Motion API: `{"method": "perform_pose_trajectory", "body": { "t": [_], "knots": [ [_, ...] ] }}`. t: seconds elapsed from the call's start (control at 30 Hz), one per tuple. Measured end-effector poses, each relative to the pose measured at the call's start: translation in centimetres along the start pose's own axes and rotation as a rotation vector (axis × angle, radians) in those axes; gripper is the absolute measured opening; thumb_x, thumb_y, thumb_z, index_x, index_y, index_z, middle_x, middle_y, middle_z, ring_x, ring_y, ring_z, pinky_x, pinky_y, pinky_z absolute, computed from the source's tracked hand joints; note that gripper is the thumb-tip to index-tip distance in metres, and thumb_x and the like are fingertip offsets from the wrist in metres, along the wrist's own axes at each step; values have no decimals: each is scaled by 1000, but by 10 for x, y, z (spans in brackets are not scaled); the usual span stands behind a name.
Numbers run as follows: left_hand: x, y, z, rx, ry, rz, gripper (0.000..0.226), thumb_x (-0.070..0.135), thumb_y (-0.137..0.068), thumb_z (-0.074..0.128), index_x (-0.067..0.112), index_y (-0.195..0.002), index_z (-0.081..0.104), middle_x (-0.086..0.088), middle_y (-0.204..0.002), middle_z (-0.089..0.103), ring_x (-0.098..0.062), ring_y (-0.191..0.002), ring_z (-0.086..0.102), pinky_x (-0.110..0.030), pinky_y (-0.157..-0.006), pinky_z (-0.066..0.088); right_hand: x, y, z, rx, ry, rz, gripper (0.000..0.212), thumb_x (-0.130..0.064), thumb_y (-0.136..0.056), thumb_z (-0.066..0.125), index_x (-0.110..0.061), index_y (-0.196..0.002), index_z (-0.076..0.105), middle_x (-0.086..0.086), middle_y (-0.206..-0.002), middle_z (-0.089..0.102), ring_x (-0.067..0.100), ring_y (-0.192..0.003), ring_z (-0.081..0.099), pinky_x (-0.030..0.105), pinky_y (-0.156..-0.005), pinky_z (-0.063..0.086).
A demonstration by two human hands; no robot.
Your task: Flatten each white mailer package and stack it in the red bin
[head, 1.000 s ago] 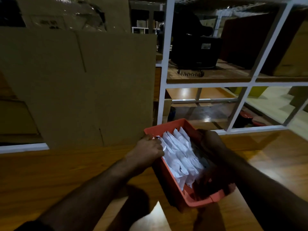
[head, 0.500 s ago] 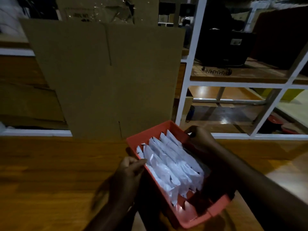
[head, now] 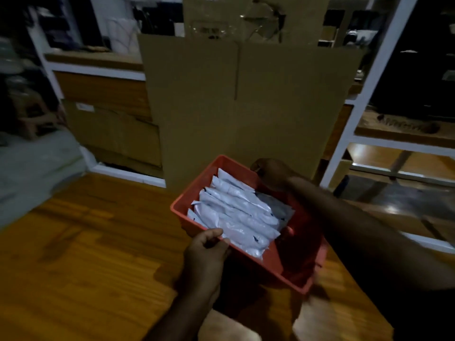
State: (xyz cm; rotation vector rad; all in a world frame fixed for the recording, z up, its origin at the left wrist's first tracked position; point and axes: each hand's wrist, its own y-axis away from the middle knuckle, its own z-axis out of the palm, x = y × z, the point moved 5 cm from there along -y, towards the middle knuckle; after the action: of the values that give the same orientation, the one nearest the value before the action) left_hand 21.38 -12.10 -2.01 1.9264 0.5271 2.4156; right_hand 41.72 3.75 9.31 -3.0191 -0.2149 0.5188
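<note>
The red bin point(head: 183, 205) is held between both hands above the wooden table, tilted with its near right corner low. Several white mailer packages point(head: 236, 212) lie side by side inside it, overlapping in a row. My left hand point(head: 205, 252) grips the bin's near left rim, thumb over the edge next to the nearest mailer. My right hand point(head: 273, 175) holds the far right rim, and its forearm crosses over the bin's right side, hiding that wall.
A large flat cardboard sheet point(head: 246, 104) stands upright just behind the bin. White metal shelving point(head: 354, 114) rises at the right with wooden shelves. The wooden table point(head: 86, 254) stretches left and toward me. More cardboard point(head: 110, 134) and a grey floor lie at the left.
The bin has been carried leftward, and the view has turned left with it. My left hand slid from the bin's far left rim down to its near left rim.
</note>
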Motion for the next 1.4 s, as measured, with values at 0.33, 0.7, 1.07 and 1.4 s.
{"method": "perform_pose_trajectory", "body": {
  "t": [0.33,0.7,1.07,1.4],
  "knots": [
    [-11,-29,11,73,-68,-127,31,6,-78,75,29,-99,70,3,-91,73,-20,-84,71,-43,-79,60,-24,-42,50,-192,230,-95,24,-21,-91,58,-7,-108,69,16,-118,66,34,-105,62,27,-76,39],
    [-11,-38,17,-74,-363,0,34,24,-79,78,49,-97,63,17,-95,70,-10,-96,65,-43,-89,55,-15,-46,68,-130,323,-120,28,-25,-73,67,-16,-99,70,8,-106,68,29,-99,64,30,-83,50],
    [2,-47,12,-194,-810,250,30,54,-80,69,39,-103,58,14,-89,69,-9,-85,65,-38,-80,58,-5,14,64,-43,94,52,36,-38,-91,55,-21,-121,67,8,-126,65,27,-114,60,29,-90,46],
    [58,-61,26,-718,-1301,39,36,46,-90,63,12,-103,62,-7,-80,75,-22,-74,73,-40,-76,61,-14,90,45,513,53,208,29,-35,-93,49,-23,-69,61,-9,-59,58,4,-53,52,23,-52,32]
  ]
}}
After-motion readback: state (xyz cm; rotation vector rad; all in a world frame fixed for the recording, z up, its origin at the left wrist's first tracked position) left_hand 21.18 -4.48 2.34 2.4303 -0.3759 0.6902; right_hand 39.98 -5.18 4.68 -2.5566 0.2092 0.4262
